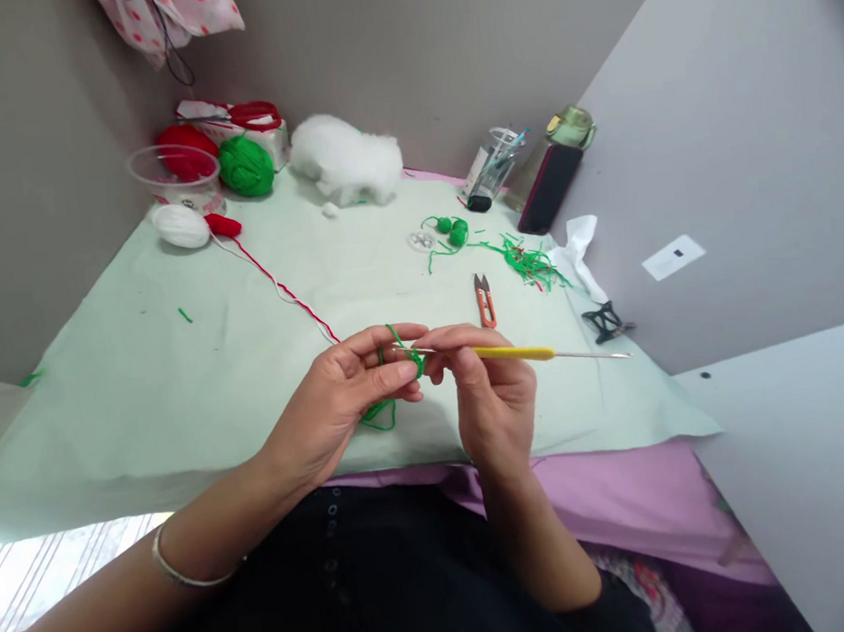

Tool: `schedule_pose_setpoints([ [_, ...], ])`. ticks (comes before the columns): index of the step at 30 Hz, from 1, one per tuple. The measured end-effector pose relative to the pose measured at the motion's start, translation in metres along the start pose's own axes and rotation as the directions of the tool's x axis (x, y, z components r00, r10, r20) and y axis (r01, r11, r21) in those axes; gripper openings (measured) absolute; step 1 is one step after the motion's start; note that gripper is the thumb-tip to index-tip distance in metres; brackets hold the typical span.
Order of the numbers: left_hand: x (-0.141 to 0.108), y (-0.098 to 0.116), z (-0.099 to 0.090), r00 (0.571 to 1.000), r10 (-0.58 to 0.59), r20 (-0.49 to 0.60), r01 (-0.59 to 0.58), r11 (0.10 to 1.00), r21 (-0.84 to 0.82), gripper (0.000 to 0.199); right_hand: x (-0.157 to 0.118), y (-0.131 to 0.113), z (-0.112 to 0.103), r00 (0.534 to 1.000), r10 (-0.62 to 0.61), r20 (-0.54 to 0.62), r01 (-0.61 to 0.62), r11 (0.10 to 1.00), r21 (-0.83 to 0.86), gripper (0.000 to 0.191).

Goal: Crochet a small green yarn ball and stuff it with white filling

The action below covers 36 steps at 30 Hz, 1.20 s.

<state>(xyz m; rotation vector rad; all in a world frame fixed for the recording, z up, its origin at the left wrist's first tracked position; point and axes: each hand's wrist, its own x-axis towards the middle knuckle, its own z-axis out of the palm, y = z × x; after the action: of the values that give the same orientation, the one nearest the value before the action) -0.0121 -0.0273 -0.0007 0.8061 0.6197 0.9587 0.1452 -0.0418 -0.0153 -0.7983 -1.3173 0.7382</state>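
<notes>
Between the fingertips of my left hand is a small piece of green crochet work, and a strand of green yarn loops over the fingers and hangs below them. My right hand is closed around the yellow handle of a crochet hook. The hook's thin metal tip reaches left to the green piece; its other metal end points right. Whether the tip passes through a stitch is too small to tell. Just beyond my right hand lie orange thread snips.
Green yarn scraps and small green crocheted balls lie at the right. White stuffing, a green yarn ball and a plastic tub stand along the back. A phone leans near a bottle. Partition walls enclose the table.
</notes>
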Motion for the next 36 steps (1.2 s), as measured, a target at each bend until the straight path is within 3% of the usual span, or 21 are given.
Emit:
schedule_pose_setpoints([
  [5,0.0007,-0.0017,-0.0037,0.999,-0.033,0.011,0.033,0.998,-0.055,0.015,-0.0012,-0.0017,0.0007,0.995,-0.021,-0.099,0.013,0.997,-0.072,0.015],
  [11,0.0032,-0.0021,-0.0070,0.998,-0.062,-0.006,0.060,0.990,-0.130,0.008,-0.0004,-0.0074,-0.0020,0.985,-0.045,-0.164,0.041,0.999,-0.026,0.017],
  [18,0.0035,-0.0014,-0.0047,0.998,-0.061,-0.014,0.059,0.989,-0.133,0.006,-0.0019,-0.0071,0.0005,0.995,-0.067,-0.077,0.065,0.998,-0.027,0.016],
  [25,0.0031,-0.0021,-0.0062,0.998,-0.062,-0.021,0.059,0.991,-0.122,0.008,-0.0021,-0.0053,0.0009,0.993,-0.065,-0.096,0.060,0.997,-0.057,0.016],
  [30,0.0020,-0.0012,-0.0043,0.998,-0.051,-0.025,0.049,0.995,-0.092,0.009,-0.0021,-0.0080,0.0016,0.989,-0.122,-0.083,0.106,0.980,-0.169,0.017],
  [36,0.0011,0.0017,0.0027,0.998,-0.009,-0.058,0.009,1.000,-0.004,0.015,-0.0046,-0.0059,0.0012,0.986,-0.166,0.010,0.164,0.959,-0.232,0.018],
])
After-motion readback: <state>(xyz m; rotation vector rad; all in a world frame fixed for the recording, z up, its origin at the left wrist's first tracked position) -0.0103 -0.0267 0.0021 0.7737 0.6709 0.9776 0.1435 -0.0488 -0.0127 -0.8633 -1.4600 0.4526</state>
